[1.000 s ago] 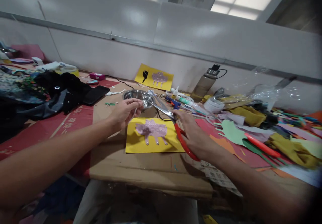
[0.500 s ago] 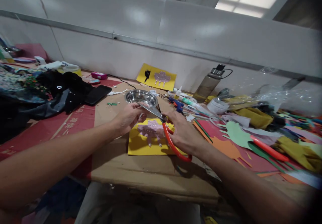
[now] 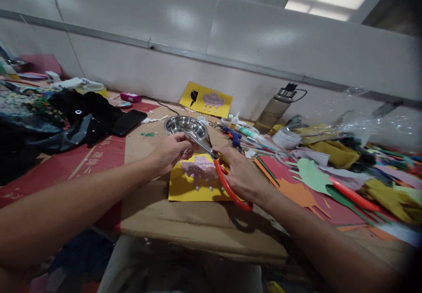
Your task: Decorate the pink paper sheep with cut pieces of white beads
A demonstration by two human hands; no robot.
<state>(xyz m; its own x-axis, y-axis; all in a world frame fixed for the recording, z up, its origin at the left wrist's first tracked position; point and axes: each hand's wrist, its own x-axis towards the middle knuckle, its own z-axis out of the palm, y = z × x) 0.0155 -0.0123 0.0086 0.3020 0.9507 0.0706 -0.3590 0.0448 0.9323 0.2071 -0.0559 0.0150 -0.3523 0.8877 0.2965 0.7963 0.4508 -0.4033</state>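
My right hand (image 3: pixel 239 170) grips red-handled scissors (image 3: pixel 225 181), whose blades point up and left over the metal bowl (image 3: pixel 171 128). Beside the blade tips, my left hand (image 3: pixel 173 152) is closed in a pinch; whatever is between its fingers is too small or hidden to make out. Below both hands lies a yellow card (image 3: pixel 178 192) bearing a pink cut-out shape (image 3: pixel 199 170) dotted with pearl-like beads. The hands and scissors cover part of this card. Whether the blades are fully closed I cannot tell.
A second yellow card (image 3: pixel 211 102) leans on the wall. A blue glue gun (image 3: pixel 233 135) and a bottle (image 3: pixel 273 108) stand behind to the right. Coloured paper cut-outs (image 3: pixel 310 174) are piled at right. Dark cloth (image 3: pixel 85 117) and a phone (image 3: pixel 129 123) are at left.
The scissors' blade tips have shifted slightly away from my left fingers, which are now curled tighter. My right hand keeps its hold on the scissors.
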